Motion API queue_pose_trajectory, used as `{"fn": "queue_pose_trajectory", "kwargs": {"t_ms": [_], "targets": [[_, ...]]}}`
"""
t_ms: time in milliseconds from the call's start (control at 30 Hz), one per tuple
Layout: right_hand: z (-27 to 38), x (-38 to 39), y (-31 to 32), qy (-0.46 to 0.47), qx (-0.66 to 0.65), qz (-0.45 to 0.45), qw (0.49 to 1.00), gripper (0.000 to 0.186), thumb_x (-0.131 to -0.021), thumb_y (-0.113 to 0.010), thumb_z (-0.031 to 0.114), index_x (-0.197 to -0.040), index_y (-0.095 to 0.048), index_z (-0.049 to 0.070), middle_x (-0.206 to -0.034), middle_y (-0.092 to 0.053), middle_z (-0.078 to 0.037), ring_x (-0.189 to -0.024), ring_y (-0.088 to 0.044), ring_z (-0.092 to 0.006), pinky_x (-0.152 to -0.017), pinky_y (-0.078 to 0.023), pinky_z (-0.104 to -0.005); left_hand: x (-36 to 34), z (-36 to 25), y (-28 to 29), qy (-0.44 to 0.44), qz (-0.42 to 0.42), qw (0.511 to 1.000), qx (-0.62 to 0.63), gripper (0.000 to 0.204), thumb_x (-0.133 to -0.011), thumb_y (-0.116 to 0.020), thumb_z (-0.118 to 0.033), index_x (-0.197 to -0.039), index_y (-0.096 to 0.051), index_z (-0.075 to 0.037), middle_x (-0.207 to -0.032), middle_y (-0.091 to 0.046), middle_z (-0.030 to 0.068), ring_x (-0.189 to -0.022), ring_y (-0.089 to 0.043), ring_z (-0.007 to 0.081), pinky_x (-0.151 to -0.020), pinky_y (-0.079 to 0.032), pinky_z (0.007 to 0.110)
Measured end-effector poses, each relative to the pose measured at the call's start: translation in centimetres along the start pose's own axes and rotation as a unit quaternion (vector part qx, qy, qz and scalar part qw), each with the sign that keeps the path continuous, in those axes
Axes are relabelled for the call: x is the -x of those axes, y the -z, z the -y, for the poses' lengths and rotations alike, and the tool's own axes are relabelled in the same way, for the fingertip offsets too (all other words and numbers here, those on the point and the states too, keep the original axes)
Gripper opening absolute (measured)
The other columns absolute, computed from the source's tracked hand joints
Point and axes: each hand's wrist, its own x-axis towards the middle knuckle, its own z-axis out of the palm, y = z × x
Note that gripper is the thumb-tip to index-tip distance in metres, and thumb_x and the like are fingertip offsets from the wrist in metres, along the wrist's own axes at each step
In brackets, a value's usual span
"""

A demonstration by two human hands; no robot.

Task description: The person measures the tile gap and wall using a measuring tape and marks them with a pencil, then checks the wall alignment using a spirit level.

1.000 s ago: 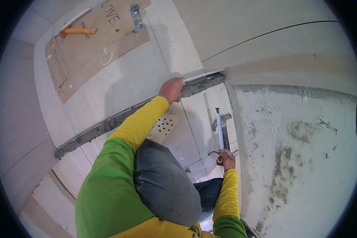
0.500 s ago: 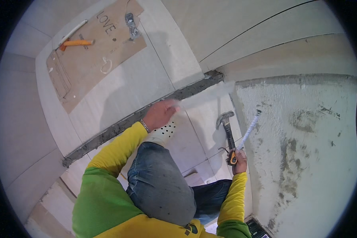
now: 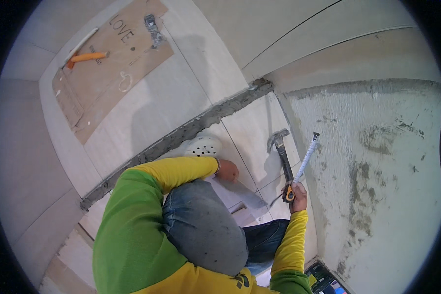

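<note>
My left hand (image 3: 228, 170) is down beside my bent knee, fingers closed on a thin pale strip (image 3: 247, 196), blurred, that slants toward the lower right over the tiles. My right hand (image 3: 298, 196) grips a yellow-and-black tape measure (image 3: 290, 192), its blade (image 3: 308, 153) extended upward to the right. Just left of the blade a claw hammer (image 3: 282, 149) lies on the floor tiles (image 3: 254, 122). A white perforated clog (image 3: 203, 147) sits near my left hand, below the mortar-filled gap (image 3: 169, 134).
On the raised tiled step (image 3: 176, 83), a cardboard sheet (image 3: 108, 83) carries an orange-handled tool (image 3: 90, 56), a long white bar (image 3: 81, 43) and a grey-stained tool (image 3: 153, 32). Walls enclose both sides, the right one (image 3: 367, 186) rough. A dark case (image 3: 323, 279) lies low right.
My left hand has left the mortar gap's edge and moved down beside my knee with the pale strip. My right hand has shifted right with the tape, its blade tilting rightward.
</note>
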Motion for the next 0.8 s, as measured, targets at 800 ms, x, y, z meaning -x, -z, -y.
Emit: {"fn": "queue_pose_trajectory", "kwargs": {"t_ms": [800], "targets": [[0.3,-1.5,-1.3,-0.03,0.027,0.018,0.999,0.02,-0.09,-0.059,0.02,-0.095,-0.064,0.001,-0.077,-0.065,-0.008,-0.063,-0.059,-0.0132,-0.059,-0.047,-0.0246,-0.5,-0.1,-2.2,0.074,-0.078,0.97,-0.217,0.02,-0.075,-0.061,-0.02,-0.086,-0.07,-0.006,-0.09,-0.068,0.0184,-0.09,-0.065,0.0353,-0.077,-0.052,0.045]]}}
